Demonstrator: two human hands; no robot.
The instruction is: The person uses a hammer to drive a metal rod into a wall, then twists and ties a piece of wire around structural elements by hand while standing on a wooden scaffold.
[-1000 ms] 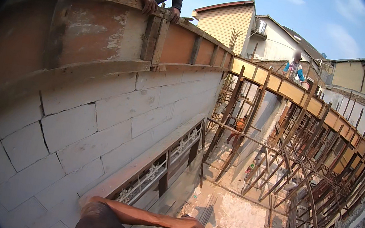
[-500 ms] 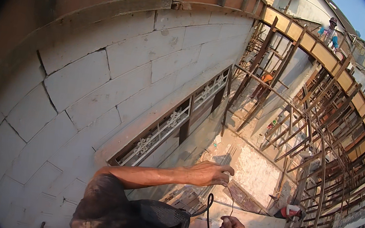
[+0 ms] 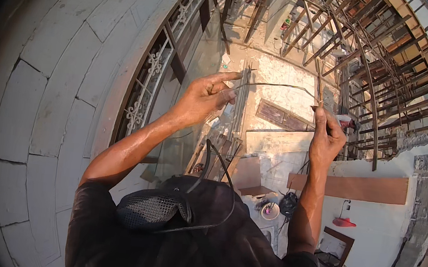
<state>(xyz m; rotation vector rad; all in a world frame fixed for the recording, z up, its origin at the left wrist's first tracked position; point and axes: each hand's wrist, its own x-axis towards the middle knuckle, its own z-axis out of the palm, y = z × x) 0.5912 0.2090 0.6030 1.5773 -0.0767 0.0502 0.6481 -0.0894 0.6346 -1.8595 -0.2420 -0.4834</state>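
A thin dark wire (image 3: 280, 85) bows upward between my two hands, in front of my chest. My left hand (image 3: 205, 99) has its index finger stretched out, while the thumb and a bent finger close near the wire's left end. At the other end my right hand (image 3: 327, 135) pinches the wire between thumb and fingertips. A thin brown stick-like piece (image 3: 320, 85) rises just above those fingertips; whether it is in my grip is unclear. A black cord (image 3: 231, 190) loops over my dark shirt, beside a black mesh pouch (image 3: 152, 211).
On my left stands a grey block wall (image 3: 58, 86) with a window grille (image 3: 152, 66). Far below, a floor (image 3: 281, 72) holds planks and long bars (image 3: 240, 110). Timber scaffolding (image 3: 375, 57) fills the upper right, near another person (image 3: 346, 122). A bucket (image 3: 269, 211) stands below.
My view has swung down and to the right. Both hands have risen and moved apart, so the wire that ran downward between them now spans sideways.
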